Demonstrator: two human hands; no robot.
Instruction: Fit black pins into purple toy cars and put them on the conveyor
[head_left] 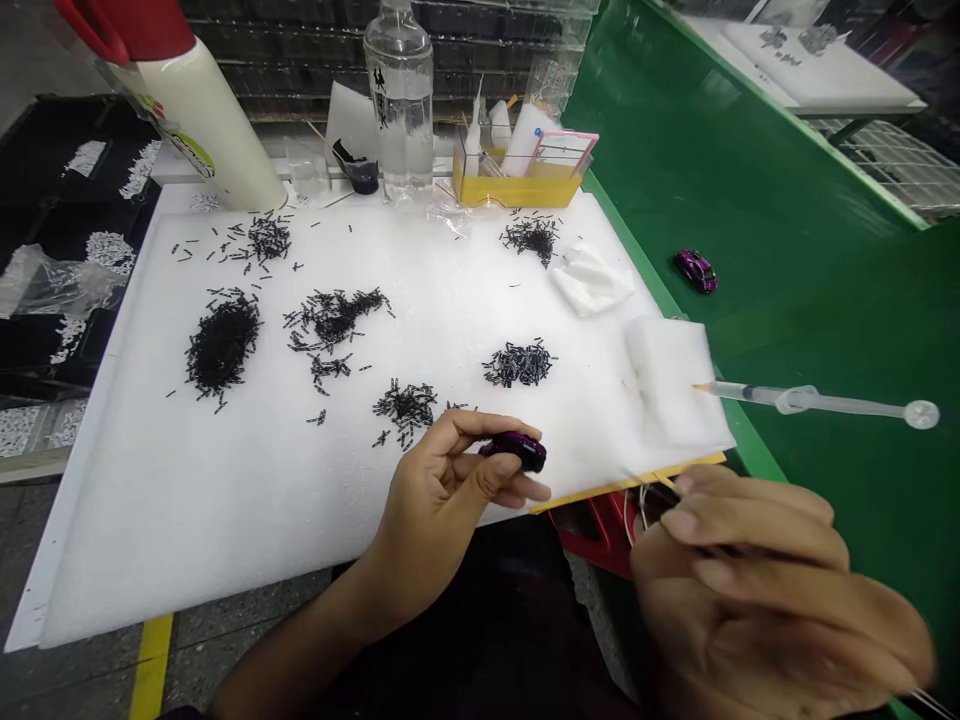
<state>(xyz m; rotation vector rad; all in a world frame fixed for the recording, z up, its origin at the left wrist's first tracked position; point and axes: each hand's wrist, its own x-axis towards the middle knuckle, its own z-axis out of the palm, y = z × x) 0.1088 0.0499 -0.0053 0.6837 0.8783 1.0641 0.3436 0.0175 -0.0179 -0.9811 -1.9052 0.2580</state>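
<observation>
My left hand (pixel 442 500) pinches a small dark purple toy car (pixel 517 450) between thumb and fingers, above the front edge of the white foam sheet (pixel 247 510). On the right, my right hand (pixel 772 570) is closed on a thin stick (pixel 664 482) with a pale yellowish tip; its kind is hard to make out, and the hand is partly blurred. Several piles of tiny black parts lie on the foam, the nearest being a pile (pixel 406 405) behind my left hand and another pile (pixel 519 363) farther right.
A syringe (pixel 817 398) rests with its orange tip on a folded white pad (pixel 670 380). Another purple toy car (pixel 696 270) sits on the green surface (pixel 787 300). Behind stand a clear bottle (pixel 400 110), a yellow tray (pixel 517 190) and a red-topped cream flask (pixel 214 130).
</observation>
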